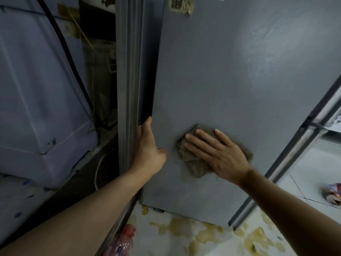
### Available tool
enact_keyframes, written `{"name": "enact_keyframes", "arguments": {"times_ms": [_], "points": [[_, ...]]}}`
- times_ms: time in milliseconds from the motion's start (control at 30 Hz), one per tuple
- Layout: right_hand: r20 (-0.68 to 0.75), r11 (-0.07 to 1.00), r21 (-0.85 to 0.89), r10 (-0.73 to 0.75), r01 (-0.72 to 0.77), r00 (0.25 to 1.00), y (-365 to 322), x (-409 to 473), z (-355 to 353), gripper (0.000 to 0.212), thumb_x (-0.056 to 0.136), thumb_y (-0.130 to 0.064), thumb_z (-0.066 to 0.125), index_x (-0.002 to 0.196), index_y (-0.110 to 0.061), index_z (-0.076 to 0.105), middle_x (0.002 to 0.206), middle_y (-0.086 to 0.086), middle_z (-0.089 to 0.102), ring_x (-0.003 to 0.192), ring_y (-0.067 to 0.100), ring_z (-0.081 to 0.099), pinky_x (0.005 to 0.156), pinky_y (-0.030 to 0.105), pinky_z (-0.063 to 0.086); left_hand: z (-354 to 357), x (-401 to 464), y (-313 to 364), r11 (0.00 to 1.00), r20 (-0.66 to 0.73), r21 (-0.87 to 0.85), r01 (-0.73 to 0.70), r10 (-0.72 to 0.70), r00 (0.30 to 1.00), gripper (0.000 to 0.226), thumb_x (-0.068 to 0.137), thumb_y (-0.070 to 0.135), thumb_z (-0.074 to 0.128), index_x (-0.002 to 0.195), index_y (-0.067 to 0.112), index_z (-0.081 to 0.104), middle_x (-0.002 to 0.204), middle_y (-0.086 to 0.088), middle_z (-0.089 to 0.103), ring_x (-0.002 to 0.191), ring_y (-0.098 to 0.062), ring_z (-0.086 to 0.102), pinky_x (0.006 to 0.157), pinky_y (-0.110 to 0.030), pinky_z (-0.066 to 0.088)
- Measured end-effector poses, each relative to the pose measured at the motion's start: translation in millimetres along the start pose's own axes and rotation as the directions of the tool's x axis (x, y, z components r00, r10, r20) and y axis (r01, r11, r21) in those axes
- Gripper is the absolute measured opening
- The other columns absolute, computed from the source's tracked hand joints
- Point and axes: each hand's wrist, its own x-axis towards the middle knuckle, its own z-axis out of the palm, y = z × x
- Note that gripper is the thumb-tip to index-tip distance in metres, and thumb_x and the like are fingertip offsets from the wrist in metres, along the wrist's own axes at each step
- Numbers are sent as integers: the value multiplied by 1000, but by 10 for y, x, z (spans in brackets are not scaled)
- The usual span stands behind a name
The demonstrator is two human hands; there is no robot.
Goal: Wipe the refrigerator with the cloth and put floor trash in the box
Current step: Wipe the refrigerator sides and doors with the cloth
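The grey refrigerator door [221, 74] fills the middle of the head view. My right hand [217, 152] lies flat with straight fingers on a crumpled brown cloth [193, 163], pressing it against the lower part of the door. My left hand [149, 148] holds the door's left edge, fingers hooked behind it and thumb on the front face. A crushed can [334, 194] lies on the floor at the right. A pink plastic bottle [121, 241] lies on the floor by the door's bottom left corner.
A white covered appliance [40, 100] with a black cable stands to the left, with a dark gap and wires behind it. A metal bar [287, 154] runs diagonally at the right. The white tiled floor [212, 235] carries yellowish stains below the door.
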Motion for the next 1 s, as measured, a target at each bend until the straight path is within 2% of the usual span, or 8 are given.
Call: {"name": "enact_keyframes", "arguments": {"times_ms": [167, 267, 500, 600, 667, 767, 867, 1000], "points": [[-218, 940, 7, 333, -340, 917, 858, 12, -164, 54, 95, -25, 40, 148, -23, 27, 155, 0, 22, 144, 24, 16, 115, 45, 10, 136, -8, 61, 996, -91, 49, 69, -64, 994, 94, 77, 12, 71, 148, 21, 11, 142, -4, 27, 124, -21, 39, 90, -22, 33], [-242, 888, 52, 455, -456, 857, 757, -26, -91, 58, 95, -36, 45, 148, -24, 26, 155, 3, 21, 144, 27, 14, 115, 48, 9, 223, 1, 109, 991, -146, 91, 103, -89, 985, 100, 74, 12, 73, 149, 19, 8, 143, -7, 25, 125, -26, 40, 93, -28, 36], [56, 994, 10, 111, -112, 992, -10, -719, 143, 64, 90, -38, 36, 149, -26, 13, 157, -4, 0, 146, 22, -8, 116, 42, -2, 197, 11, 136, 994, -115, 3, 105, -104, 988, 96, 76, 8, 71, 148, 17, 10, 144, -7, 23, 128, -22, 37, 97, -20, 29], [72, 999, -30, 44, -42, 996, 174, -727, 53, 77, 82, -28, 47, 149, -22, 10, 157, -3, 5, 146, 23, -7, 116, 42, -3, 158, 32, 165, 994, -102, -39, 101, -104, 989, 92, 75, 9, 73, 146, 17, 15, 142, -8, 26, 125, -21, 40, 95, -20, 33], [12, 994, -17, 105, -105, 994, 471, -649, -49, 78, 81, -29, 51, 149, -21, 13, 156, -2, 10, 145, 24, 5, 116, 42, -2, 152, 34, 172, 995, -107, -42, 86, -90, 990, 89, 75, 10, 74, 145, 17, 19, 139, -8, 30, 123, -21, 42, 95, -22, 35], [-137, 940, -7, 336, -340, 932, 957, -530, -153, 64, 93, -43, 36, 150, -20, 16, 156, 2, 11, 143, 28, 14, 116, 43, 3, 201, 23, 163, 995, -129, -36, 97, -101, 986, 91, 76, 12, 74, 145, 18, 16, 141, -7, 31, 122, -21, 43, 94, -25, 38], [-221, 815, 31, 571, -579, 791, 1046, -524, -135, 68, 93, -49, 33, 149, -12, 19, 154, 13, 15, 142, 35, 14, 117, 47, 8, 291, 13, 162, 994, -193, -11, 106, -106, 975, 93, 75, 8, 73, 147, 18, 14, 142, -10, 27, 125, -22, 39, 98, -27, 35], [-165, 719, 90, 693, -689, 702, 581, -739, 63, 74, 91, -48, 35, 147, -4, 16, 149, 28, 21, 139, 43, 16, 116, 50, 11, 348, -10, 149, 995, -231, -11, 99, -99, 968, 96, 74, 3, 71, 148, 19, 11, 144, -10, 24, 126, -21, 35, 95, -21, 28]]}}
